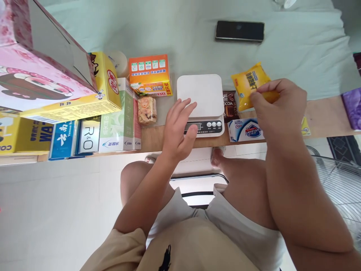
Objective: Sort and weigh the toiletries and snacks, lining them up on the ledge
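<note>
A white digital kitchen scale (199, 94) stands at the table's front edge, with nothing on its platform. My left hand (178, 130) is open over its left front corner, fingers spread and partly covering the display. To the right, my right hand (282, 107) pinches the lower right edge of a yellow plastic packet (248, 84). Part of that packet is hidden behind the fingers. Below it lies a white and blue Safeguard soap box (244, 130). A brown cocoa packet (229, 106) sits between the scale and the yellow packet.
Left of the scale are an orange box (149, 71), a small clear-wrapped snack (147, 110) and a green and white carton (117, 128). A large pink box (42, 75) rises at far left. A black phone (239, 31) lies behind; a purple package (352, 107) is at right.
</note>
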The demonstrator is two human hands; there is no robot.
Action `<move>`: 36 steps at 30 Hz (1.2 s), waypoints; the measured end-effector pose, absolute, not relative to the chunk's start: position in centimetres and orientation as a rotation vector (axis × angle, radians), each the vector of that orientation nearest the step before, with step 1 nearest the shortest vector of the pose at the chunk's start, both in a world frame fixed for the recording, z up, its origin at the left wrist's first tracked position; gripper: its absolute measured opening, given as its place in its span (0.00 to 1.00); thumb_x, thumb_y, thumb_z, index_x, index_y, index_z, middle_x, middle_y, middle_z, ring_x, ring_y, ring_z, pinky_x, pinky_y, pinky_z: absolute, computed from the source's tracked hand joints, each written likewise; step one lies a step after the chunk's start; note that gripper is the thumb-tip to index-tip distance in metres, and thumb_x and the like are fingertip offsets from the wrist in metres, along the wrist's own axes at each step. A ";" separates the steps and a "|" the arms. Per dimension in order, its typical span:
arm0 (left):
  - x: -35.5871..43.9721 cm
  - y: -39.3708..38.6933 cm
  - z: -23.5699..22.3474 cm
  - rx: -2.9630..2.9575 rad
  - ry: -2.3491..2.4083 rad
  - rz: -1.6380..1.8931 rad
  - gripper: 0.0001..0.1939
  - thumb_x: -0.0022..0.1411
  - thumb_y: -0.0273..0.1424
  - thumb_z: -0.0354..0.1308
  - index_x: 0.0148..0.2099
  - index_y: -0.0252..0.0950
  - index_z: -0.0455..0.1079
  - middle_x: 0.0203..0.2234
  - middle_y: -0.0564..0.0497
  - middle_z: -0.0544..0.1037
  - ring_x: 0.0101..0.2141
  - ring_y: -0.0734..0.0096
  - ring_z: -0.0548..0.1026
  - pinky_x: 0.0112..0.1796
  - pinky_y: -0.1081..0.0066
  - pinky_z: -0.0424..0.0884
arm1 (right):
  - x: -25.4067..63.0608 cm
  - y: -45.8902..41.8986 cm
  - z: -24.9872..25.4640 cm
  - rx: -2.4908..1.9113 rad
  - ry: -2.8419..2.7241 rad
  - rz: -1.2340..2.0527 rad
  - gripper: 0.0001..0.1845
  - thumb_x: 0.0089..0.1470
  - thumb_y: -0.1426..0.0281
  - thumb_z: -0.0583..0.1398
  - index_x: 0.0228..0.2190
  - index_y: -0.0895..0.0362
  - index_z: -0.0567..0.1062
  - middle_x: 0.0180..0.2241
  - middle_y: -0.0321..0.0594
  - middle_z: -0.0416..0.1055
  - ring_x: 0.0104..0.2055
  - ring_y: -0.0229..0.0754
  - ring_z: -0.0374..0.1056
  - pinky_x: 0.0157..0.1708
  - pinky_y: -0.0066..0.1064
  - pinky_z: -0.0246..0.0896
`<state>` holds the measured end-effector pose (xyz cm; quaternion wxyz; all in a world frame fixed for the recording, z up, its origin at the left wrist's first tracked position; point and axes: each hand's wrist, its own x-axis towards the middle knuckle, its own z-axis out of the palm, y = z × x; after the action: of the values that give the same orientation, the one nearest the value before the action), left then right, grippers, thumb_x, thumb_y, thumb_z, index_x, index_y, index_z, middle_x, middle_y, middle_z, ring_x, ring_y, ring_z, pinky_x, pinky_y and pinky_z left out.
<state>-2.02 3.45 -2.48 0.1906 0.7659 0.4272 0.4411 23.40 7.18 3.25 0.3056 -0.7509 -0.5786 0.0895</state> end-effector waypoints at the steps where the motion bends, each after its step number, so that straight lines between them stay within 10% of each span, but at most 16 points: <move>1: -2.1 3.5 -2.8 2.124 1.208 1.245 0.31 0.78 0.51 0.39 0.71 0.43 0.64 0.69 0.39 0.70 0.71 0.49 0.65 0.71 0.47 0.59 | 23.6 7.3 3.2 -2.037 -1.487 0.267 0.09 0.57 0.68 0.62 0.39 0.57 0.78 0.47 0.57 0.79 0.47 0.52 0.76 0.49 0.49 0.75; 12: -1.1 3.5 -3.5 2.037 1.352 1.290 0.32 0.78 0.53 0.39 0.70 0.41 0.63 0.66 0.36 0.69 0.68 0.54 0.67 0.69 0.51 0.62 | 22.0 7.1 3.0 -2.008 -1.622 0.386 0.02 0.53 0.68 0.63 0.32 0.52 0.76 0.44 0.46 0.74 0.47 0.52 0.74 0.53 0.52 0.72; 36: -1.7 3.8 -3.7 1.988 1.306 1.359 0.29 0.78 0.52 0.38 0.71 0.46 0.59 0.65 0.42 0.70 0.66 0.55 0.69 0.66 0.52 0.67 | 22.8 6.6 3.6 -2.223 -1.749 0.445 0.32 0.50 0.75 0.57 0.57 0.49 0.73 0.51 0.44 0.80 0.42 0.53 0.77 0.45 0.51 0.74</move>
<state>-1.72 3.80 -3.70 0.1997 0.7111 0.4671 0.4860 22.76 6.58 3.64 0.1387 -0.7688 -0.6050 0.1540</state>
